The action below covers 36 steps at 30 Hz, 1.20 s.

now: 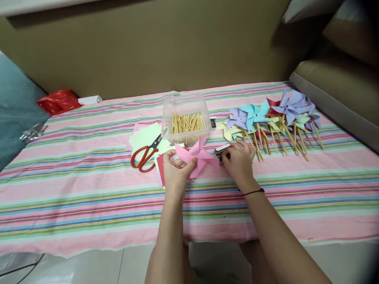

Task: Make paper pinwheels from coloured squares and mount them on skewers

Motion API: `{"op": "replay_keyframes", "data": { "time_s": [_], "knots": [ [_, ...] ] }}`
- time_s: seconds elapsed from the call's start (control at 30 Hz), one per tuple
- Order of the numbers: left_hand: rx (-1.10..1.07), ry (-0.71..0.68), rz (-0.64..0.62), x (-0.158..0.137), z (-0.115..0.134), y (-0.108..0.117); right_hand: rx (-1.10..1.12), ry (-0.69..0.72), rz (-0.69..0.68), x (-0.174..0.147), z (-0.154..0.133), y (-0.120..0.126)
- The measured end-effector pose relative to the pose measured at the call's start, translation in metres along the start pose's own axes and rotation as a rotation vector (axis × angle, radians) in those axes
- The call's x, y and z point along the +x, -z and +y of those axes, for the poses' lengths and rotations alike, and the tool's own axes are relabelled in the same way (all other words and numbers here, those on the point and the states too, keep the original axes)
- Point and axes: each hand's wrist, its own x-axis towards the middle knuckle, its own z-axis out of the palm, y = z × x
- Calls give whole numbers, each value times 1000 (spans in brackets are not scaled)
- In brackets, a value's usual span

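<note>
My left hand (177, 171) pinches a pink paper pinwheel (197, 157), its thumb pressed on the folded blades near the centre. My right hand (240, 159) is closed around a small stapler (221, 151), whose front end points at the pinwheel's right blade. Whether the stapler touches the paper I cannot tell. Beneath and behind my left hand lie coloured paper sheets (145, 137), red and pale green among them. Scissors with orange-red handles (145, 157) rest on these sheets, just left of my hand.
Behind my hands stands a clear plastic box (185, 102) of thin wooden sticks (188, 123). Finished pinwheels (256, 114) on sticks lie piled at the right. A red plastic bag (60, 101) sits at the far left on the striped cloth (89, 213), near a clear packet (33, 133).
</note>
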Motion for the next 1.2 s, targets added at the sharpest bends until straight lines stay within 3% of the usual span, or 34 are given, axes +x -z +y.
{"op": "replay_keyframes", "data": {
  "time_s": [0.43, 1.2],
  "knots": [
    [-10, 2, -51, 3, -3, 4, 10, 28, -11, 3, -2, -1],
    [-26, -9, -28, 4, -2, 4, 8, 8, -2, 2, 4, 1]
  ]
}}
